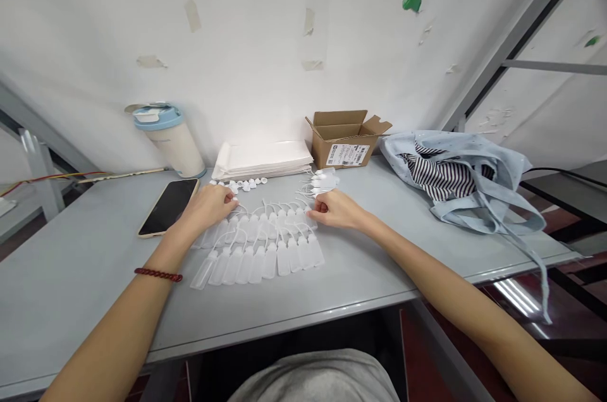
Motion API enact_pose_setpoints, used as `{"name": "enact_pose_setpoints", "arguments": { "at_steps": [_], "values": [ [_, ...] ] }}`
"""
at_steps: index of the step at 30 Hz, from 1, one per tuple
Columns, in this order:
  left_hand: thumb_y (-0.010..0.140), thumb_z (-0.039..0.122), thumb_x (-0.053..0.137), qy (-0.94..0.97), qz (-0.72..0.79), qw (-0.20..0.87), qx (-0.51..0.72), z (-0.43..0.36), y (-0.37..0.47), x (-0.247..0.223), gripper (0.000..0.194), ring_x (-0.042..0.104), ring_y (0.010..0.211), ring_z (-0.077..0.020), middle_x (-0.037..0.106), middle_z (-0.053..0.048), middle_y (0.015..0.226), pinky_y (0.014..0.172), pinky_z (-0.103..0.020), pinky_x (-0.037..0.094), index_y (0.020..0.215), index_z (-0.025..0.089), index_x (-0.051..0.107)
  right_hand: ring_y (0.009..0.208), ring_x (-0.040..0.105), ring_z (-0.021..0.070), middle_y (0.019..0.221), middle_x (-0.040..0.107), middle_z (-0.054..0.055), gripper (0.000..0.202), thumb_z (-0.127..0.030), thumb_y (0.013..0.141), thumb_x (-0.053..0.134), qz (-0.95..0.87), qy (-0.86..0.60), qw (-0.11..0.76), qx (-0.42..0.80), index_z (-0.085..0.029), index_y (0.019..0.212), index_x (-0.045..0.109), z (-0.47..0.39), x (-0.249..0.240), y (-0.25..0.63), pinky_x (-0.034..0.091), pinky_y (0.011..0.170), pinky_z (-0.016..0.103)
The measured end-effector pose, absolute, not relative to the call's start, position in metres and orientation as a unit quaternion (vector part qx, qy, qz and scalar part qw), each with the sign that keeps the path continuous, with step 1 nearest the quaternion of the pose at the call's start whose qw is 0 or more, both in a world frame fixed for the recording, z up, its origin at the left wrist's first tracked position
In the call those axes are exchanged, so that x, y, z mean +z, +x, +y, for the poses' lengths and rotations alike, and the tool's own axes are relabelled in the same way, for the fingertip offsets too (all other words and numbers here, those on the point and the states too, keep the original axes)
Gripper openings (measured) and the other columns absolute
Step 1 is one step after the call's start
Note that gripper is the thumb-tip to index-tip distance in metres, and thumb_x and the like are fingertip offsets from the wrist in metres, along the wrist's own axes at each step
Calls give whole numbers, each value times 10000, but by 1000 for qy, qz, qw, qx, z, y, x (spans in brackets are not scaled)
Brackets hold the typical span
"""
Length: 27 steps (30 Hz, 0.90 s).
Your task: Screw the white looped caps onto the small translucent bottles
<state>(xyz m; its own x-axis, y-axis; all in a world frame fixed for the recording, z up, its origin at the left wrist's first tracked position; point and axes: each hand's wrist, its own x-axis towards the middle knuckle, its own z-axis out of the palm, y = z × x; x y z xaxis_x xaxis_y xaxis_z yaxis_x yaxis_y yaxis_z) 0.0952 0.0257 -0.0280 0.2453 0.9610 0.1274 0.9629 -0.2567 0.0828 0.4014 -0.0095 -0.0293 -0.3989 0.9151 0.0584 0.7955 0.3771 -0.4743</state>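
Observation:
Two rows of small translucent plastic bottles (258, 263) with thin white straps at their necks lie flat on the grey table (370, 263). At the left end of the back row, my left hand (208, 207) is closed in a pinch on a small white cap (234, 199). My right hand (336, 209) is closed at the right end of that row, its fingertips against the last bottle; what it grips is hidden. Loose white caps (246, 186) lie beyond my left hand. Several more strapped bottles (325, 179) are bunched just behind my right hand.
A phone (168, 207) lies left of my left hand, with a tumbler (173, 143) behind it. Along the wall are a stack of white packets (265, 158) and an open cardboard box (346, 146). A light blue cloth bag (455, 168) rests at the right, its strap hanging off the edge.

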Motion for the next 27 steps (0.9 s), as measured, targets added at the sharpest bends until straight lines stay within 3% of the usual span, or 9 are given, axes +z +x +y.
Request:
{"name": "enact_pose_setpoints", "arguments": {
  "at_steps": [9,15,19,22,27],
  "values": [
    [770,313,466,-784,-615,8,-82,20,103,-19,271,653,896,-297,742,-82,846,750,-351,462,767,196,710,514,451,121,517,549,6,285,-307,745,572,-794,-556,143,199,-176,508,482,-8,-31,397,254,489,268],
    [743,342,493,-774,-615,-23,-149,19,105,-18,263,647,875,-320,734,-110,823,755,-389,467,737,184,702,486,414,108,492,514,-9,269,-292,708,572,-793,-552,157,204,-181,499,444,-6,-36,396,236,469,264],
    [744,398,524,-759,-606,-71,-228,11,115,-10,287,652,828,-277,733,-87,821,775,-372,481,771,180,708,506,418,106,508,511,-15,256,-288,724,558,-785,-545,214,205,-187,526,432,-6,-36,396,274,490,254],
    [777,448,537,-754,-591,-119,-261,0,130,-3,329,655,748,-220,737,-49,839,697,-316,503,853,187,721,512,420,106,529,514,-17,244,-307,758,546,-774,-528,283,205,-194,576,429,-8,-34,396,304,507,250],
    [763,480,643,-724,-509,-305,-351,-20,158,4,304,621,646,-171,727,-32,807,589,-280,506,821,192,722,530,453,109,599,541,-9,252,-389,818,550,-782,-467,370,184,-198,677,464,-18,-29,392,356,528,249]
  ]
}}
